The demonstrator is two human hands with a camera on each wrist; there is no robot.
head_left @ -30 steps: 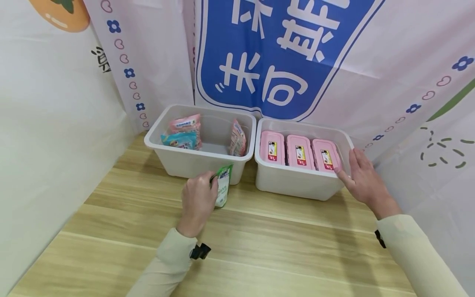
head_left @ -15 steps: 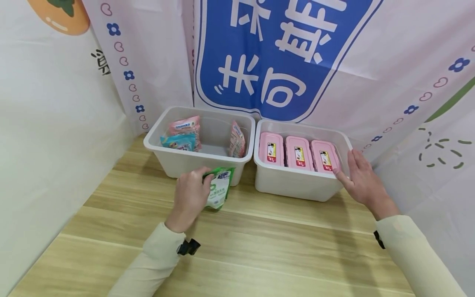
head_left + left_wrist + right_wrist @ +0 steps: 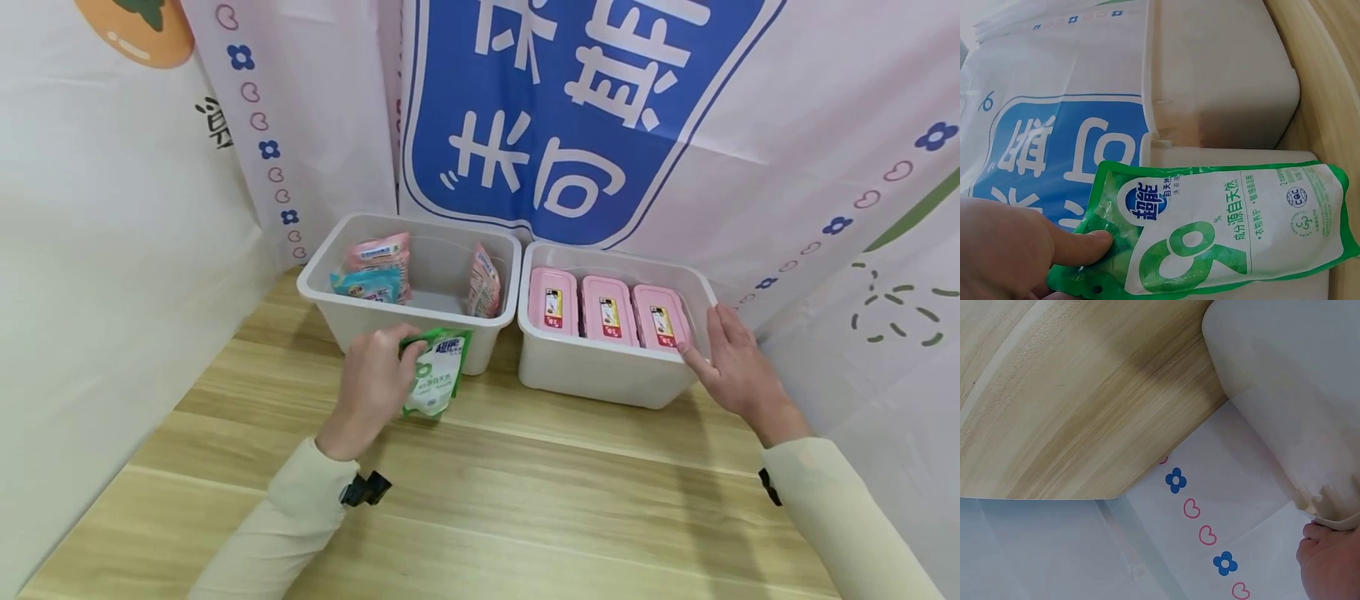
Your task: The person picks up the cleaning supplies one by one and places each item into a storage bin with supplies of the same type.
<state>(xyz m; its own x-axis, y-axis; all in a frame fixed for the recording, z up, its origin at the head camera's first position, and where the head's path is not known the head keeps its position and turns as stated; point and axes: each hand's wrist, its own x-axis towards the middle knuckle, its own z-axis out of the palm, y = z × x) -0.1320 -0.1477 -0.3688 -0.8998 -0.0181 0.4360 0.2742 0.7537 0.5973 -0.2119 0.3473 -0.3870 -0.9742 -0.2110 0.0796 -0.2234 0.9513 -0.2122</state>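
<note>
My left hand (image 3: 372, 385) pinches the top corner of a green-and-white laundry detergent pouch (image 3: 437, 375). The pouch hangs in front of the left grey bin (image 3: 352, 321), above the table; the left wrist view shows its printed front (image 3: 1210, 231) and my thumb pressing the corner. Inside that bin a pink pouch (image 3: 384, 252) and a blue pouch (image 3: 372, 284) lean at the left, and another pink pouch (image 3: 483, 284) stands at the right. My right hand (image 3: 738, 371) rests on the right bin's (image 3: 592, 367) right rim, its fingers extended and thumb near the front corner.
Three pink lidded boxes (image 3: 610, 310) stand in a row inside the right bin. Both bins sit side by side on a wood-grain table (image 3: 525, 500), close to a printed cloth backdrop (image 3: 465, 200). White cloth also hangs at both sides.
My left hand has moved left and slightly up with the detergent pouch, whose printed front has turned more toward the head camera. The right hand stays at the bin's rim.
</note>
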